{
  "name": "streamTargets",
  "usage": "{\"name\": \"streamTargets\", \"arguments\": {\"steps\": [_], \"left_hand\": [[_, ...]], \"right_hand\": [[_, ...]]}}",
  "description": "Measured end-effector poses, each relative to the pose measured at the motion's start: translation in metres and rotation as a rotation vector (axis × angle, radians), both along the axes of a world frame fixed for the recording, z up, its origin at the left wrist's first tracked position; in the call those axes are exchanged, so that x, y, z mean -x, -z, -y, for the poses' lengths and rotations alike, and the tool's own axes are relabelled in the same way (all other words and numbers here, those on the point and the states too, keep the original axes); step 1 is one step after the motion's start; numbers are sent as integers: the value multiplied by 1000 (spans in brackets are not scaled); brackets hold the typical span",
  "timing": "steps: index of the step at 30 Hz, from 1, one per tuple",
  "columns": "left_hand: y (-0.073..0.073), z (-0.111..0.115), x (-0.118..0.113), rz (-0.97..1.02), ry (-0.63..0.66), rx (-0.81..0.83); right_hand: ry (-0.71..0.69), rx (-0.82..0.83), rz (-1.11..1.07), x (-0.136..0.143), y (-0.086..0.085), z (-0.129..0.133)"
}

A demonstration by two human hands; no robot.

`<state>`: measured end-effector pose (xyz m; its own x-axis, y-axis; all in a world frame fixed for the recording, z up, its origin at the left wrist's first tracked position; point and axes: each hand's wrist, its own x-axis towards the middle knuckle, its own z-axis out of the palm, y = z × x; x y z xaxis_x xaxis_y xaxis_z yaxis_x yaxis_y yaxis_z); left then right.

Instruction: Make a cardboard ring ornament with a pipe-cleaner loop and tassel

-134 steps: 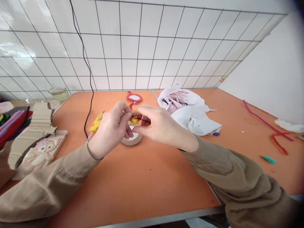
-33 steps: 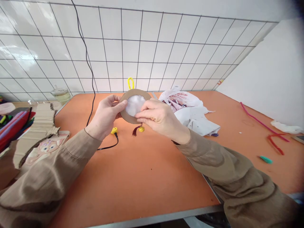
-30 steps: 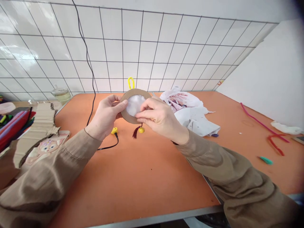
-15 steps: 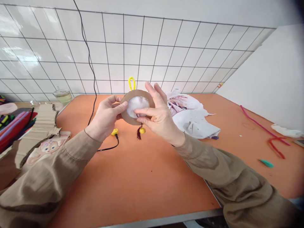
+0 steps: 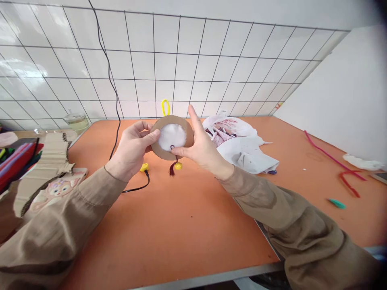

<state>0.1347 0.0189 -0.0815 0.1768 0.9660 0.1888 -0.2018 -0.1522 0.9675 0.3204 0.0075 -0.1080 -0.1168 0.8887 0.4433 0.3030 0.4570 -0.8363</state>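
A round cardboard ring (image 5: 165,153) with white stuffing (image 5: 172,136) in its middle is held up above the orange table. My left hand (image 5: 133,143) grips its left edge, thumb on the front. At the right edge, my right hand (image 5: 202,147) presses its thumb on a small dark loop (image 5: 172,147) over the stuffing; its index finger points up and the other fingers are hidden behind the ring. From the top rises a yellow fuzzy loop (image 5: 165,107). Below hang a yellow bell (image 5: 178,166) and a dark red tassel (image 5: 172,169).
Behind on the right lies a white plastic bag (image 5: 238,141). Torn corrugated cardboard (image 5: 45,165) and coloured pipe cleaners (image 5: 18,161) are on the left. A yellow plug socket (image 5: 144,167) with a black cord sits behind the hands. Red pipe cleaners (image 5: 334,155) and a green piece (image 5: 337,204) lie right.
My right hand's fingers have gone from pinching over the stuffing to behind the ring, leaving the thumb in front. The small dark loop now shows more clearly.
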Motion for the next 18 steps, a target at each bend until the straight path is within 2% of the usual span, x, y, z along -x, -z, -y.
{"name": "streamTargets", "arguments": {"steps": [11, 18], "left_hand": [[3, 7, -5, -14, -10, -104], [4, 5, -3, -78, 151, -180]], "right_hand": [[55, -104, -82, 4, 3, 2], [88, -139, -186, -2, 7, -7]]}}
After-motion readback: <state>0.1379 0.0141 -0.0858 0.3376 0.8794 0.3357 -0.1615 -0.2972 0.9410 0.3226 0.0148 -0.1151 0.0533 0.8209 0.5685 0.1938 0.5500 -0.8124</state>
